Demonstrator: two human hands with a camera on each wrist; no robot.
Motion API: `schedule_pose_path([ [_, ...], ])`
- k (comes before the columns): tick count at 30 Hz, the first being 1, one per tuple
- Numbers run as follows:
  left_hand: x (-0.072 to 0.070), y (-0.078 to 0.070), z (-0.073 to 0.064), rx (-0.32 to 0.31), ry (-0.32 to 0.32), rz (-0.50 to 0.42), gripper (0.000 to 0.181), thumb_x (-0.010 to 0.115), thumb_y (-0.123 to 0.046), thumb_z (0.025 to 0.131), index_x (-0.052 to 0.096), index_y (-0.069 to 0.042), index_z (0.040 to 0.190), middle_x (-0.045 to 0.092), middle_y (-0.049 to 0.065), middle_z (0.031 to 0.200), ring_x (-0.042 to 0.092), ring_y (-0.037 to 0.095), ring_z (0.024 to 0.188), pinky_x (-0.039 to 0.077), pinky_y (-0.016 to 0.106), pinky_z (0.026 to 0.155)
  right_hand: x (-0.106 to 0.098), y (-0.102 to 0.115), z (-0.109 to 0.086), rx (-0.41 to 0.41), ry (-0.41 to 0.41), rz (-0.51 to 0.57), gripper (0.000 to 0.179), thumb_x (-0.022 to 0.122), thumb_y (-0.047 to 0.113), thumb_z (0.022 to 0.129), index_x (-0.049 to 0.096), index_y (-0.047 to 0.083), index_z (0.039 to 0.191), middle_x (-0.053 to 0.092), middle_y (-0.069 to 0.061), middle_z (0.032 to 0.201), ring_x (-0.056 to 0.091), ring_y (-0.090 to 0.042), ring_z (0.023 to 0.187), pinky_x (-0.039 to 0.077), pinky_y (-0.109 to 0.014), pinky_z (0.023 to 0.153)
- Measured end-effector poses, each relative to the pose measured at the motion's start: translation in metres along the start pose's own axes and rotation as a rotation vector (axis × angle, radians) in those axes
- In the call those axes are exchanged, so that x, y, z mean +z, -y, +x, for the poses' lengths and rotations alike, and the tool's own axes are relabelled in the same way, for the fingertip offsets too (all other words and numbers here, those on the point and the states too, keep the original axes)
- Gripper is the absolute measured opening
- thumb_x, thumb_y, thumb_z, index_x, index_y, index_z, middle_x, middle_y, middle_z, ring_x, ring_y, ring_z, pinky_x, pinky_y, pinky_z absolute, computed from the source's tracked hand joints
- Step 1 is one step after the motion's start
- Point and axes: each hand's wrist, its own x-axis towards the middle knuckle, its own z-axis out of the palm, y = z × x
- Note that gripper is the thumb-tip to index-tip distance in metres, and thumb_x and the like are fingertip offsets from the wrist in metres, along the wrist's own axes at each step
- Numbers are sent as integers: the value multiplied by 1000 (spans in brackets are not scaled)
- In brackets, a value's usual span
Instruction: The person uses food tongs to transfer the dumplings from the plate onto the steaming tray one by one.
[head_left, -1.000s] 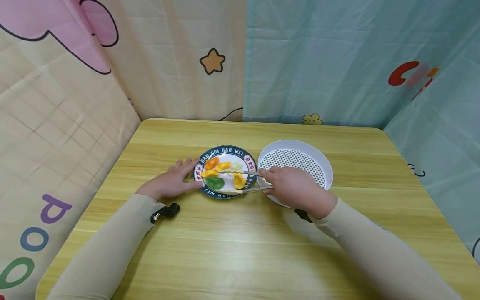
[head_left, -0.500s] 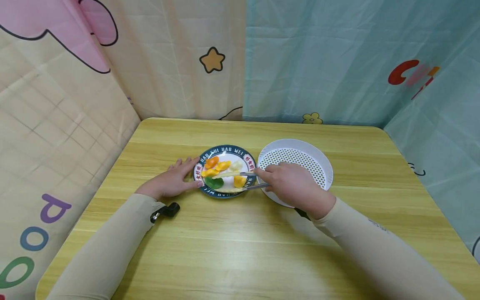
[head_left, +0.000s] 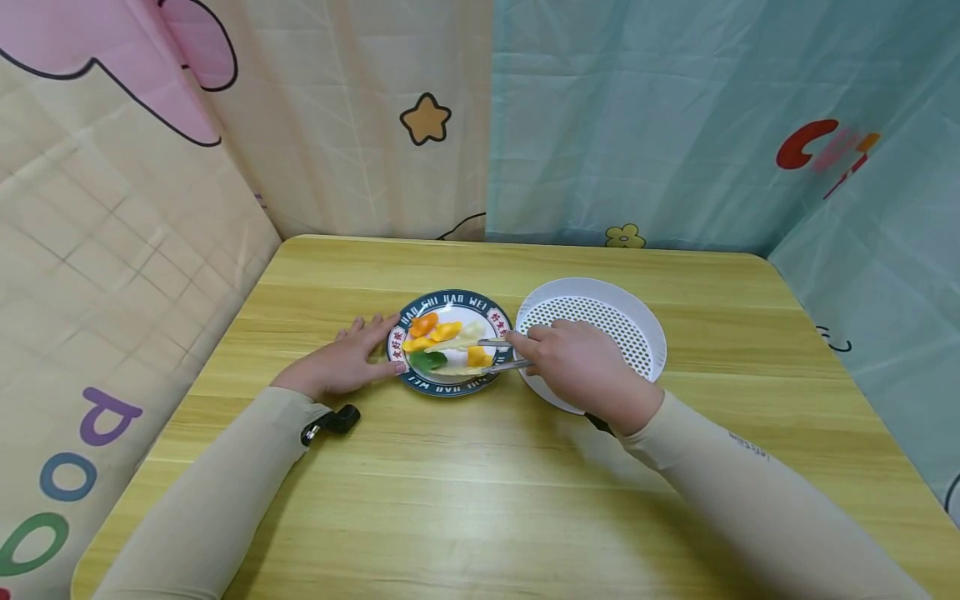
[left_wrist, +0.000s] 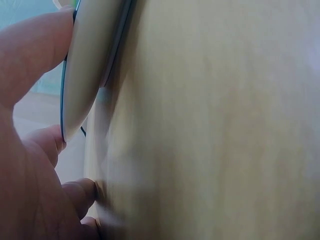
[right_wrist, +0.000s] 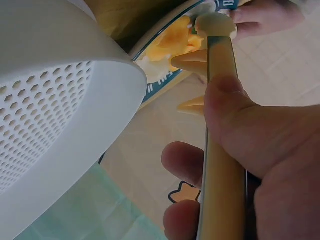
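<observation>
My right hand [head_left: 581,362] grips a pair of tongs [head_left: 507,365], its thumb along a pale yellow arm [right_wrist: 225,175] in the right wrist view. The tongs' spread ends reach over an oval plate [head_left: 450,297] with a dark blue lettered rim. On it lie a green piece [head_left: 427,360], an orange piece [head_left: 424,325] and several yellow pieces [head_left: 477,357], rather like toy food. A pale piece there is partly hidden by the upper tong arm. My left hand [head_left: 341,364] touches the plate's left rim with thumb and forefinger, the other fingers on the table.
A white round strainer basket [head_left: 654,333] with a perforated bottom stands right of the plate, under my right hand. Both are on a wood-grain table [head_left: 450,500]. Printed curtains [head_left: 637,125] hang behind and along the sides.
The tongs' arms have drawn closer together and their tips have shifted around the green piece. My right hand has moved slightly. The left hand and plate stay put.
</observation>
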Motion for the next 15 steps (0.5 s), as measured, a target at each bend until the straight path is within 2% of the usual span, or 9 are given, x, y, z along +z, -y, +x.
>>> schedule_pose_path([
  [5, -1, -1, 0, 0, 2, 7, 103, 52, -80, 94, 6, -29, 171, 3, 19, 178, -3, 54, 161, 1, 74, 127, 1, -3, -3, 19, 2, 38, 55, 81, 31, 94, 65, 19, 144, 76, 1, 106, 72, -21, 86, 62, -38, 73],
  [15, -2, -2, -2, -1, 6, 8, 103, 52, -79, 95, 5, -28, 172, 2, 19, 177, -4, 53, 161, 0, 73, 127, 0, -6, -9, 51, 10, 91, 48, 79, 30, 96, 66, 22, 142, 77, 2, 108, 74, -20, 90, 63, -38, 75],
])
